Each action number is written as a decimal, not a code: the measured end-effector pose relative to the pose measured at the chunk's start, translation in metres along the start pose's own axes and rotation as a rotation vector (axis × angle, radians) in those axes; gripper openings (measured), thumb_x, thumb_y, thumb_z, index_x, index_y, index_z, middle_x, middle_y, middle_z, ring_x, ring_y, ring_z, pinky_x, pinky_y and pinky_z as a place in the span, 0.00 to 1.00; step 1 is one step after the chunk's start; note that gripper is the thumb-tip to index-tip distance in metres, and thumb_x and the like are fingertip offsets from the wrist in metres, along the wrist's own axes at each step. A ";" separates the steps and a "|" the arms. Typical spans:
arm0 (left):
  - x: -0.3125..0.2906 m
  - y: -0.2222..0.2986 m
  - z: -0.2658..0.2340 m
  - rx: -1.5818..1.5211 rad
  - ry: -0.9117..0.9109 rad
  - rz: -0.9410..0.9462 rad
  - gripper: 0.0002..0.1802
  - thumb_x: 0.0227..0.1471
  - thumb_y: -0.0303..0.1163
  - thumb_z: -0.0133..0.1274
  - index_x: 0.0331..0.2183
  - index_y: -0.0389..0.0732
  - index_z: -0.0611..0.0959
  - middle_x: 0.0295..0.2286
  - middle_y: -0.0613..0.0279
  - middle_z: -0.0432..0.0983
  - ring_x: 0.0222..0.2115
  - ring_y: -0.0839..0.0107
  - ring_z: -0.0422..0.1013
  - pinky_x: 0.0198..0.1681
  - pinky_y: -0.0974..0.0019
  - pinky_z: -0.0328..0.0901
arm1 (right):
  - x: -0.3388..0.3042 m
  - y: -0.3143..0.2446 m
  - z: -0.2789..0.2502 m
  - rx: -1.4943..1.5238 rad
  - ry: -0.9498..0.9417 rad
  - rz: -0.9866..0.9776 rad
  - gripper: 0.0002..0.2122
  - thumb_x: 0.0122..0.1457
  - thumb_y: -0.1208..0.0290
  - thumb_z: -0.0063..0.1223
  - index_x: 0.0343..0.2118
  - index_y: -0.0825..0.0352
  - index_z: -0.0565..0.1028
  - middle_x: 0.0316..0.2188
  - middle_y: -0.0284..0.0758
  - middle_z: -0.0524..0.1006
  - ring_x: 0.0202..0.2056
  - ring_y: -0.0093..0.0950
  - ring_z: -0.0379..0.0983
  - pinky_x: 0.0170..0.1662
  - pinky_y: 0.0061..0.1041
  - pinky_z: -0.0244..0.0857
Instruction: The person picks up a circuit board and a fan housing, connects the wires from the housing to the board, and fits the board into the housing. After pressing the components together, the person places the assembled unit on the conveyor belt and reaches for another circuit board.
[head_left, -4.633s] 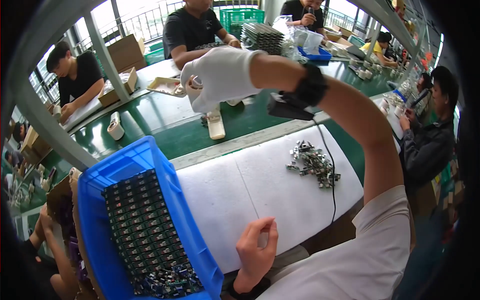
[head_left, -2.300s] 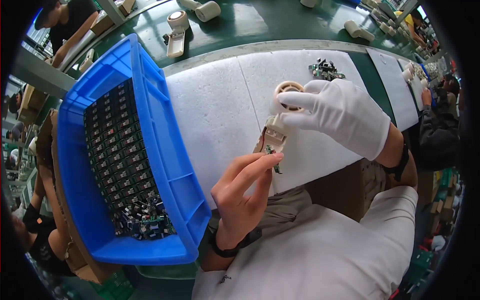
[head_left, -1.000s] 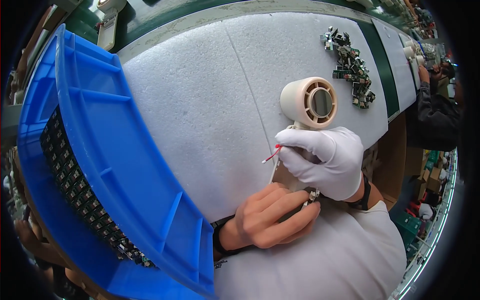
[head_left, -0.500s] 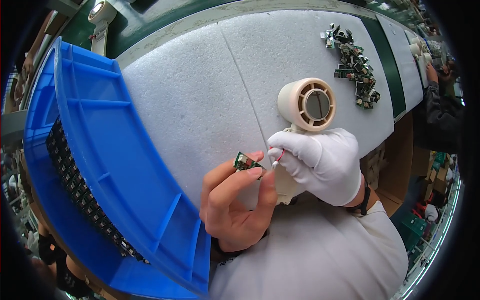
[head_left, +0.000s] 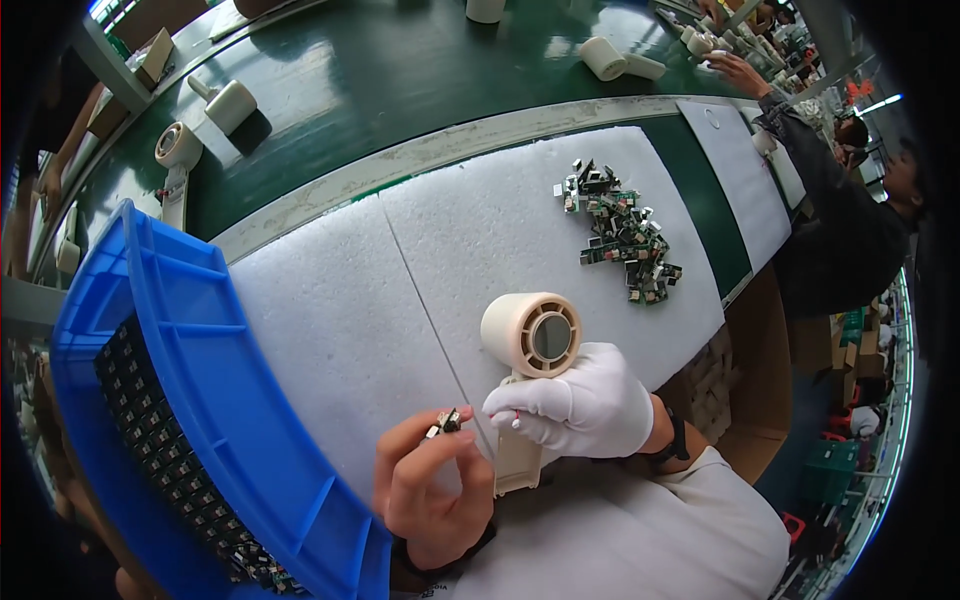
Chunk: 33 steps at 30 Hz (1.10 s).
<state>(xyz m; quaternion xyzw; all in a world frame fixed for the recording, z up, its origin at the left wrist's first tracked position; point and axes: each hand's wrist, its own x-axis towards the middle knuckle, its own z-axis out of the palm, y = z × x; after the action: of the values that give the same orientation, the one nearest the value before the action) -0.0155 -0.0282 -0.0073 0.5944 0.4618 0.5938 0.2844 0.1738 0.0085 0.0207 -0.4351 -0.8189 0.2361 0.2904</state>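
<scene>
My bare left hand [head_left: 437, 495] pinches a small circuit board [head_left: 444, 424] between thumb and fingers. In its white glove, my right hand [head_left: 592, 405] is closed round a cream handheld fan [head_left: 505, 335] just below its round head. The fan's lower handle [head_left: 518, 462] shows beneath the glove. At the gloved fingertips a short red wire ends in a tiny white connector [head_left: 516, 424], a small gap away from the board. Farther off, a heap of circuit boards [head_left: 622, 232] lies on the white foam sheet [head_left: 330, 300].
At the left stands a blue bin [head_left: 190, 265] holding rows of circuit boards [head_left: 165, 430]. A cardboard box [head_left: 760, 350] is on the right. Beyond the foam runs a green belt [head_left: 380, 75] with more fans [head_left: 230, 106]. A co-worker [head_left: 845, 225] reaches over it at far right.
The view has tipped up, showing more of the belt. The board in my left hand has turned and sits farther from the connector. The right hand keeps its hold on the fan.
</scene>
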 end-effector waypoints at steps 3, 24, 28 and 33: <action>0.000 0.000 0.002 0.087 -0.047 -0.060 0.16 0.42 0.17 0.67 0.37 0.37 0.85 0.36 0.51 0.81 0.33 0.61 0.80 0.34 0.65 0.75 | -0.003 0.005 -0.001 0.004 0.002 -0.043 0.09 0.57 0.68 0.67 0.40 0.58 0.81 0.31 0.29 0.83 0.34 0.32 0.82 0.38 0.29 0.77; -0.008 0.000 -0.004 0.423 -0.146 0.148 0.16 0.44 0.19 0.68 0.40 0.37 0.87 0.35 0.51 0.81 0.31 0.58 0.79 0.34 0.62 0.74 | 0.000 0.005 -0.001 0.017 0.012 -0.101 0.12 0.57 0.67 0.66 0.43 0.60 0.83 0.30 0.32 0.84 0.30 0.32 0.82 0.34 0.28 0.77; -0.011 0.000 -0.001 0.466 -0.105 0.146 0.14 0.46 0.20 0.68 0.39 0.38 0.87 0.35 0.51 0.81 0.31 0.57 0.79 0.33 0.62 0.74 | -0.003 -0.002 0.001 -0.090 0.016 -0.079 0.12 0.56 0.68 0.66 0.44 0.60 0.83 0.29 0.33 0.83 0.27 0.32 0.81 0.30 0.27 0.76; -0.007 -0.002 0.002 0.480 -0.083 0.132 0.13 0.47 0.21 0.68 0.38 0.38 0.86 0.35 0.52 0.81 0.31 0.57 0.78 0.33 0.62 0.73 | -0.001 -0.005 0.006 -0.170 0.072 -0.031 0.13 0.54 0.72 0.66 0.43 0.61 0.83 0.27 0.33 0.83 0.24 0.32 0.80 0.26 0.27 0.74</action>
<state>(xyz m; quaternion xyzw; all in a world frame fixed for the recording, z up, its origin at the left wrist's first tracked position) -0.0135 -0.0331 -0.0122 0.6977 0.5376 0.4595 0.1145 0.1671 0.0043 0.0196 -0.4537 -0.8316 0.1454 0.2853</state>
